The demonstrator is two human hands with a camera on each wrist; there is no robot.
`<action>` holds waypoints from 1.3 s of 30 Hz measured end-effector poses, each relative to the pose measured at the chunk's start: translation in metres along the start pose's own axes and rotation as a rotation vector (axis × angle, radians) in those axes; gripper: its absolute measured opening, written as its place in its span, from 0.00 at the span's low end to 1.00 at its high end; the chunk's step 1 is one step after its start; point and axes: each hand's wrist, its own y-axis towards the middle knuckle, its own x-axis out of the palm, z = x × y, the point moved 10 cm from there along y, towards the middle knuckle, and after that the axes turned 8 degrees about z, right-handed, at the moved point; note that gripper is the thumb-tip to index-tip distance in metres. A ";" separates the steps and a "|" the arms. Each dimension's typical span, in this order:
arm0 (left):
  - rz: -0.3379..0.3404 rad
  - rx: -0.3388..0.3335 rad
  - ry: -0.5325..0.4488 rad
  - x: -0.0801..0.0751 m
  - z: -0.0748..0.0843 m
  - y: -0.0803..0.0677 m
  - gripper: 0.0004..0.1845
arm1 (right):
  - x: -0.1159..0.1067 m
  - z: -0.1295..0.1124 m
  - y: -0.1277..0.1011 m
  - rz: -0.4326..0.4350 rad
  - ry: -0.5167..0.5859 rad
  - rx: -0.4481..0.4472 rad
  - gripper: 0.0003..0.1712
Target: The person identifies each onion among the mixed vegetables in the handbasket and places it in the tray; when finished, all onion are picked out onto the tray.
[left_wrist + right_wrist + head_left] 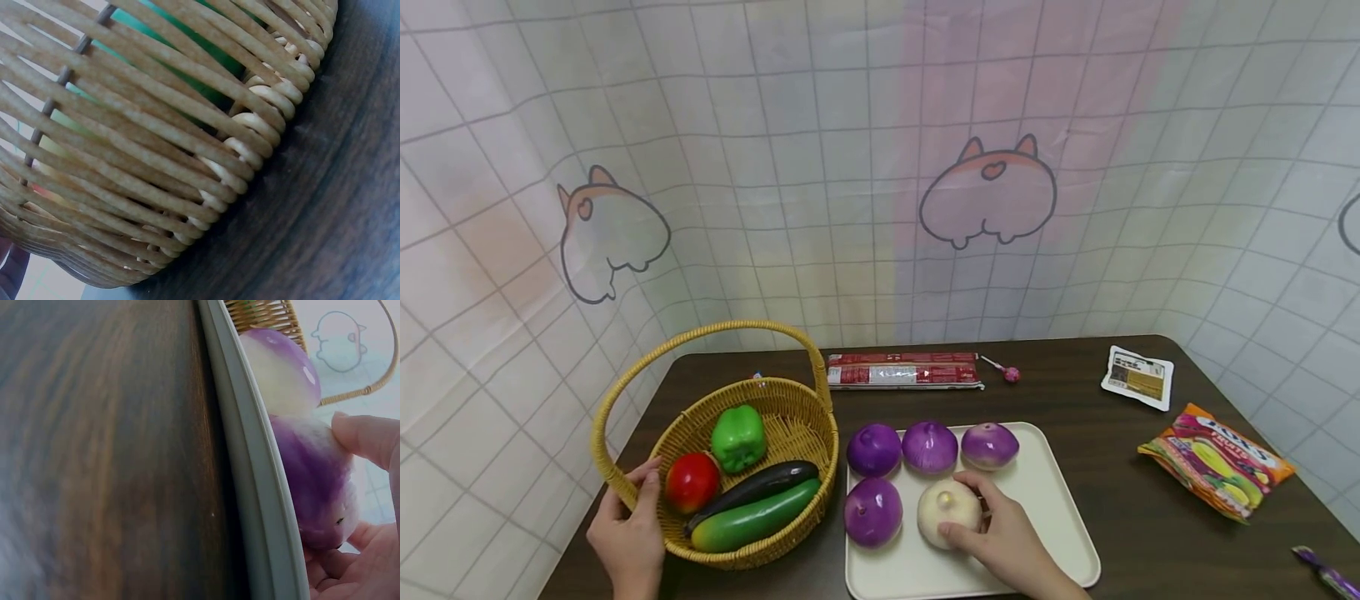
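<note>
On the left stands a yellow wicker basket (775, 542) with a tall arched handle. My left hand (628, 525) grips it at the left side, where the handle meets the rim. Inside lie a green bell pepper (739, 437), a red tomato-like fruit (692, 482), a dark eggplant (760, 492) and a green cucumber-like vegetable (756, 518). My right hand (1000, 533) holds a turnip (947, 510) over the cream tray (1045, 508), pale side up, thumb and fingers on opposite sides. The right wrist view shows purple on this turnip (312, 481).
Several purple turnips (929, 447) sit along the tray's back and left side. Behind are a long red packet (904, 372) and a lollipop (1011, 374). To the right lie a white packet (1138, 377), a colourful candy bag (1221, 467) and a purple wrapper (1328, 573).
</note>
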 end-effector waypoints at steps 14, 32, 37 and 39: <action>-0.004 -0.009 -0.048 0.000 -0.002 0.000 0.11 | 0.000 -0.005 0.000 0.014 -0.034 -0.093 0.37; -0.005 -0.004 -0.037 0.000 -0.002 0.001 0.10 | 0.009 -0.006 -0.004 -0.067 0.028 -0.128 0.38; -0.012 -0.014 -0.039 0.001 -0.004 0.001 0.10 | 0.008 -0.006 -0.003 -0.069 0.022 -0.126 0.38; -0.013 -0.014 -0.039 0.001 -0.004 0.001 0.10 | 0.007 -0.006 -0.003 -0.060 0.021 -0.114 0.37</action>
